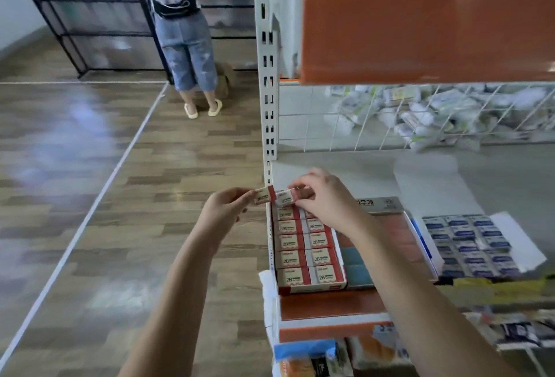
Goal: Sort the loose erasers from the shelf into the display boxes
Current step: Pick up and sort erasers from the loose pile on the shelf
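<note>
My left hand (228,207) pinches one red eraser (264,195) and my right hand (326,196) pinches another wrapped eraser (285,197) — both sit just above the far end of the red display box (312,287) on the shelf (330,306). I think each should go in flat, label up, lined up with the rows. At three o'clock sits a blue eraser box (471,244); a loose pile (420,115) waits at one o'clock behind a wire fence. A person (183,31) stands at eleven o'clock, well apart.
</note>
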